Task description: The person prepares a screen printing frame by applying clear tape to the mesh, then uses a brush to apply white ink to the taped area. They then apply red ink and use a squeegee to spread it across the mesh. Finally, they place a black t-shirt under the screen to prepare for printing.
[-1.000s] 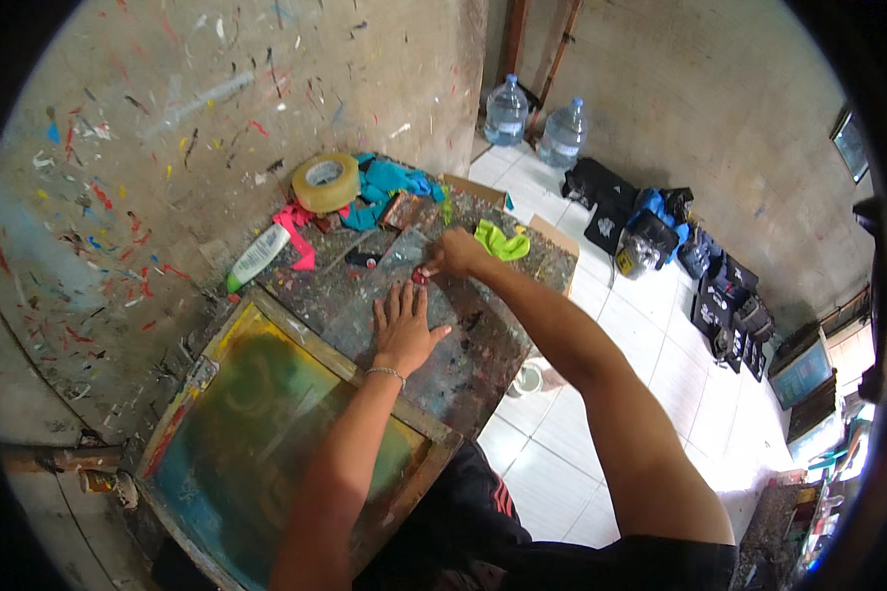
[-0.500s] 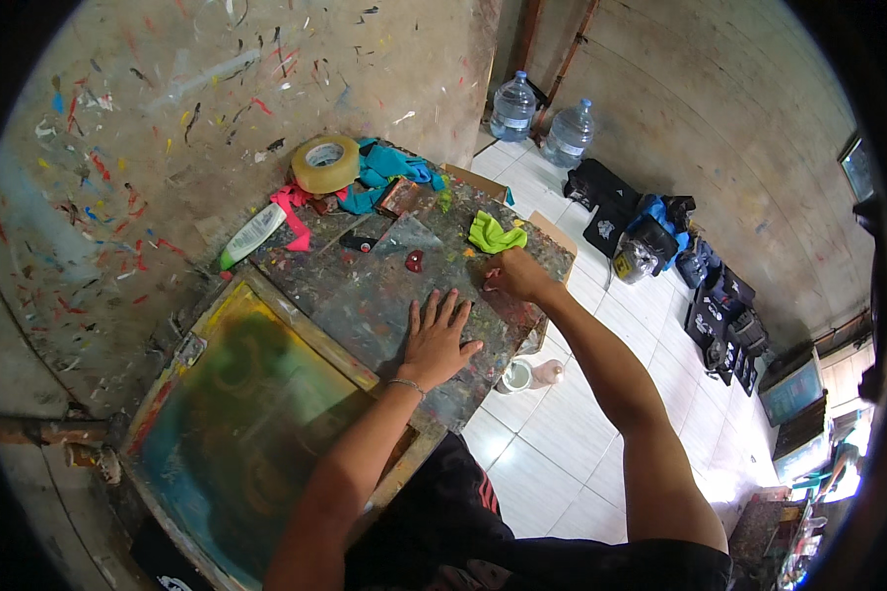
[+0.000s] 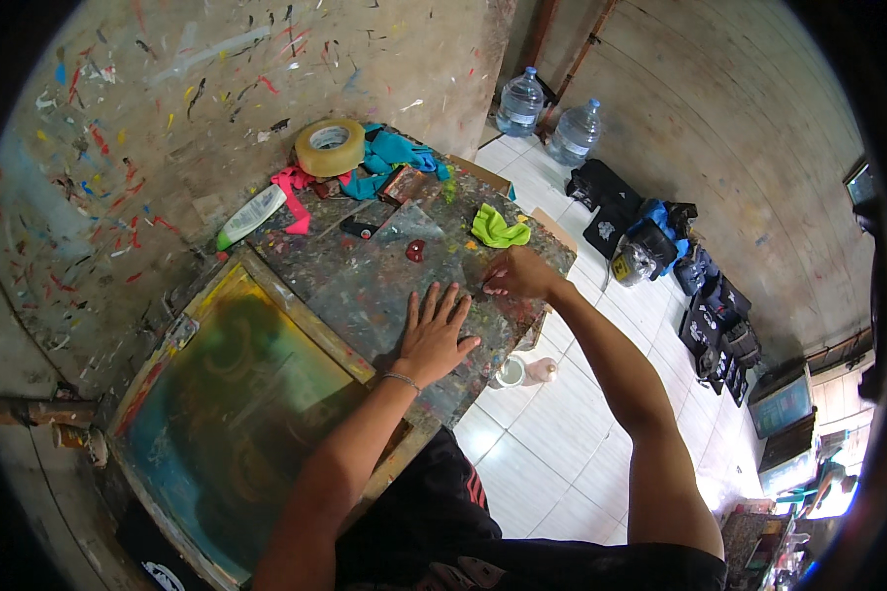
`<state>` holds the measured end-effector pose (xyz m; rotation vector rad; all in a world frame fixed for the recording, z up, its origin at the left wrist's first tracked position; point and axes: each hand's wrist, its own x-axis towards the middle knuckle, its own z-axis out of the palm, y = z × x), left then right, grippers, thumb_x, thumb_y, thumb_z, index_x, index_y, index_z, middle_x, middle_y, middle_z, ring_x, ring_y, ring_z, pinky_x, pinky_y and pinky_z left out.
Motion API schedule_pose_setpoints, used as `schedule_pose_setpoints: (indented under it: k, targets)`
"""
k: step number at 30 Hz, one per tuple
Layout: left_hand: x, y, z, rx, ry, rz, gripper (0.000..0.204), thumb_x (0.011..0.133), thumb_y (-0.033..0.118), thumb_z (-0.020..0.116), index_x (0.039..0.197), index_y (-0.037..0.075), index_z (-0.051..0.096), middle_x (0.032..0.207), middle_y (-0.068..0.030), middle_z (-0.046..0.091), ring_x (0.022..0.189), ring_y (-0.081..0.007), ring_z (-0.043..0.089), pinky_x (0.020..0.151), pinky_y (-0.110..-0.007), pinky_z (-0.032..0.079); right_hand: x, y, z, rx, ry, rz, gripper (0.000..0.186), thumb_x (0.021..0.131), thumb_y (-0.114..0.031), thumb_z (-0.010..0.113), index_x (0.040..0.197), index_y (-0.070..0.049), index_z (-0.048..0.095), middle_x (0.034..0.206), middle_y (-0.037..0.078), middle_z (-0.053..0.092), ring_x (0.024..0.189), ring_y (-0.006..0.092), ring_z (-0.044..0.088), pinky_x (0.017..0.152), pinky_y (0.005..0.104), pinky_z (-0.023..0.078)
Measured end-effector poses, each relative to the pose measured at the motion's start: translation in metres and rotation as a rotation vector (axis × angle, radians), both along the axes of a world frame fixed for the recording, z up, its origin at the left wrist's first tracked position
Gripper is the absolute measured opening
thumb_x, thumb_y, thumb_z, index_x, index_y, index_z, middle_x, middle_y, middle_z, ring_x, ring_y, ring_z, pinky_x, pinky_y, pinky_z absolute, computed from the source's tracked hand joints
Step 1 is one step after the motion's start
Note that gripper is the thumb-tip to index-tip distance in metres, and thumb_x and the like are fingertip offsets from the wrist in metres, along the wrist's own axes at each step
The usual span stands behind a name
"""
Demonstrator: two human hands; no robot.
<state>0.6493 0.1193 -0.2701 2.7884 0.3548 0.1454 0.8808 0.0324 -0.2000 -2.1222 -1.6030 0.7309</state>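
Observation:
My left hand (image 3: 436,332) rests on the paint-stained tabletop (image 3: 350,286), palm down with its fingers spread. To its right, my right hand (image 3: 518,274) is closed with its fingertips down at the surface; what they hold, if anything, is hidden. Just beyond that hand lies a crumpled lime-green cloth (image 3: 501,229). A small dark red object (image 3: 415,251) sits on the table ahead of my left hand. Below my left forearm is a wood-framed printing screen (image 3: 296,300), its mesh stained green, yellow and blue.
Along the back are a tape roll (image 3: 329,148), teal cloth (image 3: 392,151), pink cloth (image 3: 295,204), a white bottle with a green cap (image 3: 252,217) and a small black object (image 3: 358,229). A white cup (image 3: 510,372) stands beyond the table's right edge; large water bottles (image 3: 574,133) stand farther off.
The view has shifted slightly. My left hand stays flat on the table, and my right hand remains closed in nearly the same spot, its wrist turned a little.

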Motion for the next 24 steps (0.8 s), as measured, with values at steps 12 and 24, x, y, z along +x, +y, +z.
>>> schedule_pose_setpoints:
  k: [12,24]
  targets:
    - [-0.002,0.0,-0.003,-0.022,-0.055,-0.004,0.075,0.099,0.056,0.05,0.157,0.01,0.035,0.165,-0.0157,0.023,0.153,-0.0397,0.012,0.122,-0.063,0.005,0.001,0.011,-0.026,0.027,-0.152,0.179,0.019,0.071,-0.017,0.078,0.089,-0.01,0.08,0.08,0.012,0.073,0.077,0.0295,0.071,0.072,0.0412,0.054]
    - [-0.003,-0.002,-0.003,0.012,-0.043,-0.042,0.072,0.102,0.051,0.047,0.157,0.007,0.032,0.166,-0.0053,0.024,0.154,-0.0389,0.011,0.121,-0.066,0.003,0.005,0.028,-0.017,-0.224,-0.001,0.13,0.016,0.079,-0.009,0.076,0.095,-0.005,0.079,0.079,0.009,0.074,0.066,0.0194,0.073,0.061,0.0328,0.057]
